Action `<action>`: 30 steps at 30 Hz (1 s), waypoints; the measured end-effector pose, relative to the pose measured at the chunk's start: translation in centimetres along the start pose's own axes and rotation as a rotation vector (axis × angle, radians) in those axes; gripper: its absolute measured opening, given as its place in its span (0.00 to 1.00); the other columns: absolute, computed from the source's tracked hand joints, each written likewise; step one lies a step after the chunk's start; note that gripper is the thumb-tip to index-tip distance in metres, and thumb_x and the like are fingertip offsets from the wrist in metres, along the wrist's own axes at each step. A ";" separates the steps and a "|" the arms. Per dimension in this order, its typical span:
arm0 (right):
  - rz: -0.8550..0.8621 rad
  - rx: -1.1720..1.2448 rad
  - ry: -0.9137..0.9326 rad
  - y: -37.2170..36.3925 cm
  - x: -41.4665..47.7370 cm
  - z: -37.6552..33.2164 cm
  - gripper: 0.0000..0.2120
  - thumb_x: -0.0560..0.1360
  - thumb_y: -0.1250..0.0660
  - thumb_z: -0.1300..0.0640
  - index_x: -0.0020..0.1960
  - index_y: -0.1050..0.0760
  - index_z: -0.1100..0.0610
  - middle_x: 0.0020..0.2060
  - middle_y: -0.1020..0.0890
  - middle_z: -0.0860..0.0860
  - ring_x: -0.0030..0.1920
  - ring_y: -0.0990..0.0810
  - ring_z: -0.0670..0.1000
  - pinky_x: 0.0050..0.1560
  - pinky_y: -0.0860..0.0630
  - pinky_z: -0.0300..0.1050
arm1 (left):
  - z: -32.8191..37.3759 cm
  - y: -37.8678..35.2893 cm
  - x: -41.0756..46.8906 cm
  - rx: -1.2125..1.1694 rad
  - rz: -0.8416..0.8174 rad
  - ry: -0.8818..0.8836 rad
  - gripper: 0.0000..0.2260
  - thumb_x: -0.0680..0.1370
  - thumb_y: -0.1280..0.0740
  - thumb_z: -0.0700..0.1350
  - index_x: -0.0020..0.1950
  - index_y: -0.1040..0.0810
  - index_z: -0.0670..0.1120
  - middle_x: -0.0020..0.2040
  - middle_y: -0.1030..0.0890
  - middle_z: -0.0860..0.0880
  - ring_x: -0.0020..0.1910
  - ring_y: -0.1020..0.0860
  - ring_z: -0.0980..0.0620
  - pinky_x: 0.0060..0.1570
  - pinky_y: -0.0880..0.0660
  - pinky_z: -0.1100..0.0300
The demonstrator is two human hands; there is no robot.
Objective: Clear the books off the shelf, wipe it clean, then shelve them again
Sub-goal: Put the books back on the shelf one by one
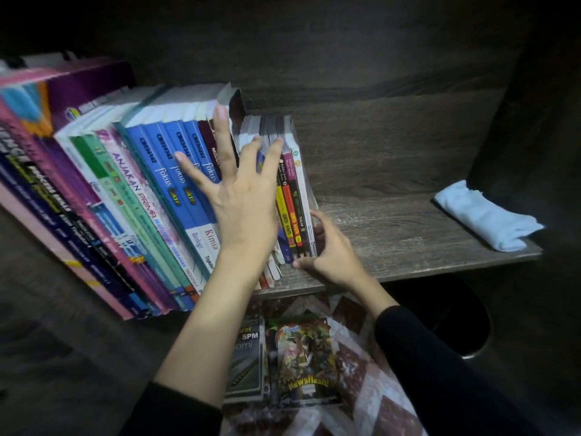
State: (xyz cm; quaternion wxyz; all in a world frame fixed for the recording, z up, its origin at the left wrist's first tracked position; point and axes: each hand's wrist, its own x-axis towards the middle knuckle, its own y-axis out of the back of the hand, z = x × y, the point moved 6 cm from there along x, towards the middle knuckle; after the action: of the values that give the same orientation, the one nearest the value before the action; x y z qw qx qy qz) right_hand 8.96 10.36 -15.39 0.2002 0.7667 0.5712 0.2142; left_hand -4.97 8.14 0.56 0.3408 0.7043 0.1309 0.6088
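Bracing the book row (141, 184) with a flat, spread left hand (242, 202), a person grips the end books (298, 190) at 3 o'clock in the right hand (330, 253), apparently to square them upright.

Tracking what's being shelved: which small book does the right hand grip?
The white-spined book at the row's right end; the right hand curls around its lower edge.

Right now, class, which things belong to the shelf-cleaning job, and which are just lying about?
Job: shelf, tall books, small books, cloth, two books below, left hand, right hand.
Lying about: patterned fabric, dark round bin.
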 end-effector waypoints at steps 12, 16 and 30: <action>0.132 0.076 -0.002 1.6 -5.1 -2.6 0.38 0.69 0.26 0.62 0.73 0.41 0.56 0.67 0.33 0.56 0.66 0.30 0.54 0.68 0.32 0.55 | -1.0 2.8 -5.0 -0.472 0.095 -0.090 0.20 0.73 0.31 0.41 0.65 0.25 0.48 0.64 0.24 0.48 0.67 0.29 0.47 0.67 0.44 0.45; 0.206 0.079 0.011 3.9 -9.0 -3.4 0.29 0.73 0.29 0.61 0.71 0.36 0.55 0.63 0.30 0.54 0.56 0.27 0.46 0.58 0.28 0.40 | -2.1 4.8 -6.5 -0.623 0.154 -0.003 0.12 0.75 0.31 0.40 0.58 0.21 0.46 0.52 0.19 0.49 0.51 0.21 0.51 0.54 0.34 0.55; -0.059 -0.150 -0.131 4.7 -16.7 0.2 0.12 0.75 0.30 0.60 0.57 0.22 0.62 0.50 0.19 0.55 0.50 0.22 0.50 0.54 0.27 0.43 | -3.3 1.5 -14.5 -0.738 -0.325 0.143 0.06 0.78 0.35 0.43 0.53 0.21 0.50 0.45 0.20 0.55 0.36 0.26 0.62 0.31 0.35 0.72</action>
State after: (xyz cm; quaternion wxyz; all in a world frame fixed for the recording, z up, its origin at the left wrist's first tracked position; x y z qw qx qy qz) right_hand 8.50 -7.01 -14.67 0.3003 0.7446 0.5617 0.1997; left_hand -11.70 -0.64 -9.56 0.6524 0.4608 0.0365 0.6005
